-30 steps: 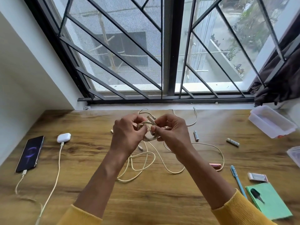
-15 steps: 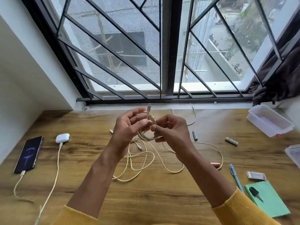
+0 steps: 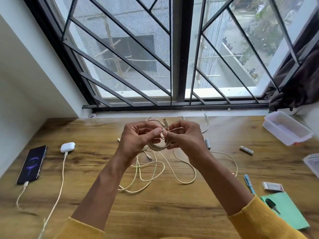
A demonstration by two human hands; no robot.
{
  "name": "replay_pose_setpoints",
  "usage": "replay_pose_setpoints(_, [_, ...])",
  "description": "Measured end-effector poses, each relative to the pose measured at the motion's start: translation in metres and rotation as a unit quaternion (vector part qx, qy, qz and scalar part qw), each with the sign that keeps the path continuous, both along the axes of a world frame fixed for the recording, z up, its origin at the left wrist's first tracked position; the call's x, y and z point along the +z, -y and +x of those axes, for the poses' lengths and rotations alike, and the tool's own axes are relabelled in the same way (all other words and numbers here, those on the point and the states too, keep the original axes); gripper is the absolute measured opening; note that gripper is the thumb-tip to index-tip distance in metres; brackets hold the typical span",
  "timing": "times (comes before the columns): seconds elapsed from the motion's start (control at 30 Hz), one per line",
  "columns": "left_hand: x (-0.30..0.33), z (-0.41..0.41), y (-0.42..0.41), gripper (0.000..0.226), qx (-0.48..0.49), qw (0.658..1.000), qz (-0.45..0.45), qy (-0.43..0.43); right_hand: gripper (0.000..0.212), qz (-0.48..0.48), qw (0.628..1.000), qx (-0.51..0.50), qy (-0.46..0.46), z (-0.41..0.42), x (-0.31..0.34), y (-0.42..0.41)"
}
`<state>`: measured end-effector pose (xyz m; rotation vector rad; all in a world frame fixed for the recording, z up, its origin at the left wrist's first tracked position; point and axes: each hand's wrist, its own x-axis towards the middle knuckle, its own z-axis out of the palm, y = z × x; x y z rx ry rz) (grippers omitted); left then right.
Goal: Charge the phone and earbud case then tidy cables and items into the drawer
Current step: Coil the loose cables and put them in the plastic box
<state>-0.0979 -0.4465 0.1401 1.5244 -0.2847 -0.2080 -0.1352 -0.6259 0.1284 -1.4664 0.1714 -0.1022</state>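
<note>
Both hands pinch one small coil of cream cable (image 3: 158, 147) above the middle of the wooden desk (image 3: 172, 207): the left hand (image 3: 138, 138) has thumb and fingers closed around the coil's left side, the right hand (image 3: 185, 137) closes on its right side, fingertips meeting at a plug that sticks up between them. Coil is raised clear of the desk. Below it lies a loose tangle of more cream cable (image 3: 155, 171), looping out toward the right and back under the forearms; whether it joins the held coil, cannot tell. Far left on the desk, a dark phone (image 3: 32, 164) lies flat, screen lit, with a cable plugged into its near end. Just right of it sits a white earbud case (image 3: 67, 147), also with a cable plugged in, the cord running toward the near edge. Right of the hands, two batteries (image 3: 246, 150) lie apart on the wood. Back right corner: a clear plastic box (image 3: 287, 130), open side up. Near right: a blue pen (image 3: 249, 183), a small white eraser (image 3: 272, 186), and a green notepad (image 3: 285, 210) with a dark key on top. Yellow sleeves at both wrists.
</note>
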Motion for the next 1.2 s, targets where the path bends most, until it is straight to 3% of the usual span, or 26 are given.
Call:
replay_pose_setpoints(0.17, [0.001, 0.006, -0.005, 0.036, -0.002, 0.992, 0.125, 0.028, 0.021, -0.022, 0.999, 0.025, 0.013, 0.002, 0.001, 0.007])
replay_pose_setpoints(0.3, [-0.002, 0.009, 0.001, 0.025, 0.041, 0.940, 0.300, 0.156, 0.017, -0.043, 0.998, 0.034, 0.018, 0.002, -0.001, 0.005])
replay_pose_setpoints(0.43, [-0.004, 0.002, 0.009, 0.014, 0.093, 0.895, 0.336, 0.278, 0.011, -0.071, 0.997, 0.029, 0.025, 0.003, -0.001, 0.004])
replay_pose_setpoints(0.5, [-0.008, 0.001, 0.010, 0.014, 0.114, 0.884, 0.329, 0.311, 0.007, -0.075, 0.997, 0.022, 0.026, 0.004, 0.001, 0.005])
replay_pose_setpoints(0.57, [-0.010, 0.001, 0.010, 0.014, 0.113, 0.897, 0.302, 0.302, 0.006, -0.070, 0.997, 0.018, 0.027, 0.005, 0.002, 0.007])
replay_pose_setpoints(0.77, [-0.009, 0.002, 0.011, 0.021, 0.104, 0.973, 0.157, 0.135, 0.010, -0.075, 0.996, 0.015, 0.042, 0.002, -0.001, 0.009])
replay_pose_setpoints(1.2, [-0.010, -0.002, 0.005, 0.027, 0.050, 0.996, 0.054, 0.053, 0.011, -0.084, 0.994, 0.000, 0.073, 0.002, 0.001, 0.007])
